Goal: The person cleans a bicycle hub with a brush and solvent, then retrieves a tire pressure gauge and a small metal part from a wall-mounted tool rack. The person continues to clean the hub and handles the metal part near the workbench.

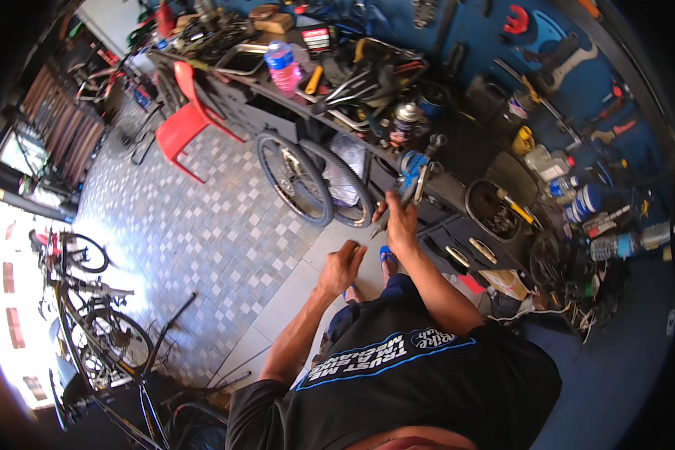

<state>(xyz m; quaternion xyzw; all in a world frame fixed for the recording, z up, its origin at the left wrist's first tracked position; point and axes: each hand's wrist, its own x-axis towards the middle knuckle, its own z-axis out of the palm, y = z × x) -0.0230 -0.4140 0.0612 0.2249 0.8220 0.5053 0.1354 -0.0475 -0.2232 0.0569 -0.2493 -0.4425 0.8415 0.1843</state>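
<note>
While the right hand (402, 221) grips a dark tool (380, 226) near the vise (410, 165), the left hand (343, 264) curls, contents unclear; a firm hold, angled clear of the left, probably serves best.

Elbows bent, the left forearm (296, 330) and right forearm (433, 287) reach forward. The left hand (343, 265) is loosely curled, back upward; the right hand (401, 221), farther out, bends its fingers inward, the 2 hands apart.
</note>
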